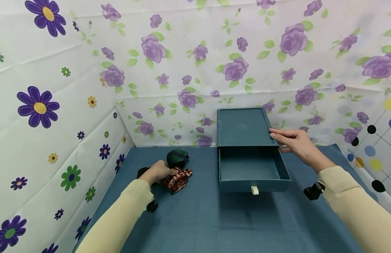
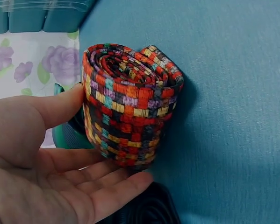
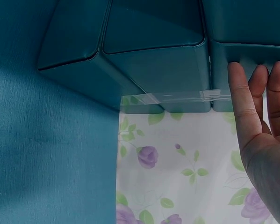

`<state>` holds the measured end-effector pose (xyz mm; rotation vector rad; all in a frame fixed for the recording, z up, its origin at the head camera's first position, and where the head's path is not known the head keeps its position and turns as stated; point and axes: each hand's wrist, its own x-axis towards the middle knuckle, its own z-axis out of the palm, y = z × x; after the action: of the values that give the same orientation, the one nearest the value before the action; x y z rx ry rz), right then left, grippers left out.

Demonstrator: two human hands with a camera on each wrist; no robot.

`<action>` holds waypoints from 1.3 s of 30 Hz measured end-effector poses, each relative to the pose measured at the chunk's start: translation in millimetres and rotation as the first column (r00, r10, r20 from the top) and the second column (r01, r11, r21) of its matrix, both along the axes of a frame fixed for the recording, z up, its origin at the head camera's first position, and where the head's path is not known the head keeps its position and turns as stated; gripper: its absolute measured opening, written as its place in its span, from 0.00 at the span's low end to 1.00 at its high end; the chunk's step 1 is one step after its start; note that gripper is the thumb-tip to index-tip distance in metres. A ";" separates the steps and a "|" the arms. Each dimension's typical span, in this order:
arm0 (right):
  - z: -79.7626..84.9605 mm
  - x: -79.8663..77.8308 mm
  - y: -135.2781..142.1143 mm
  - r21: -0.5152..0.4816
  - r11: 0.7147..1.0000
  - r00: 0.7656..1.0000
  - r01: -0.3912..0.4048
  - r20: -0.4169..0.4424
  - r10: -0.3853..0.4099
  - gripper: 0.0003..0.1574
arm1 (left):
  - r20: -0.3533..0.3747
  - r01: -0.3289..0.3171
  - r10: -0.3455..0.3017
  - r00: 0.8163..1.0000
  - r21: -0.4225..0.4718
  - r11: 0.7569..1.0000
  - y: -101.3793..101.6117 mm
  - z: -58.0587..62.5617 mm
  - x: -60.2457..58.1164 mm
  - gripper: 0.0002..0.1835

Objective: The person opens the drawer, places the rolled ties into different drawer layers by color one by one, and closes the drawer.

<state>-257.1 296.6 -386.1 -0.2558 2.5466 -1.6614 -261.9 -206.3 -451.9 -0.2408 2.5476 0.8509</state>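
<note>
My left hand is at a rolled necktie with red, yellow and black woven checks. In the left wrist view the thumb presses one side while the fingers lie along the lower side. A dark green rolled necktie sits just behind it, and a black roll lies by the fingers. To the right, a teal drawer box stands with its top drawer pulled out, bare inside. My right hand rests at the box's right side, its straight fingertips against the wall in the right wrist view.
The teal cloth-covered table runs up to a flowered backdrop behind. Another flowered sheet closes the left side. A pale pull tab hangs from the drawer front. Clear tape crosses the box's back.
</note>
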 end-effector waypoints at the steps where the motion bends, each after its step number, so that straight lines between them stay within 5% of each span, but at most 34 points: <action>1: -0.1 -0.2 0.5 -0.001 1.000 1.000 0.000 -0.002 0.000 0.31 | 0.006 0.003 -0.003 1.000 -0.002 1.000 0.8 0.0 0.1 0.23; 7: 0.3 -0.9 0.6 0.001 1.000 1.000 -0.002 -0.006 0.002 0.31 | 0.042 0.010 -0.011 0.999 0.030 1.000 3.0 -4.0 -0.8 0.33; 16: 1.0 0.2 0.0 -0.008 1.000 1.000 -0.008 -0.006 0.008 0.31 | 0.053 0.014 -0.018 0.998 0.077 0.997 2.5 -10.6 -0.1 0.25; 23: -3.0 0.7 1.1 -0.005 1.000 1.000 -0.009 0.001 0.009 0.31 | 0.042 0.018 -0.023 0.999 0.107 0.994 5.1 -11.9 5.6 0.40; 29: -3.3 0.8 1.8 -0.015 1.000 1.000 -0.010 0.010 0.010 0.31 | 0.049 0.019 -0.024 0.998 0.101 0.995 10.3 -14.6 6.5 0.24; 35: -1.6 1.7 0.9 -0.012 1.000 1.000 -0.008 0.018 0.008 0.32 | 0.021 0.070 -0.072 0.997 0.100 0.993 12.4 -18.2 8.4 0.31; 39: 0.1 0.4 1.0 -0.016 1.000 1.000 -0.006 0.006 0.006 0.31 | -0.016 0.078 -0.076 0.997 0.116 0.990 14.6 -15.5 9.5 0.23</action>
<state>-256.8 297.6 -386.1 -0.2593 2.5269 -1.6781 -252.3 -191.6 -467.4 -0.1010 2.4901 0.9692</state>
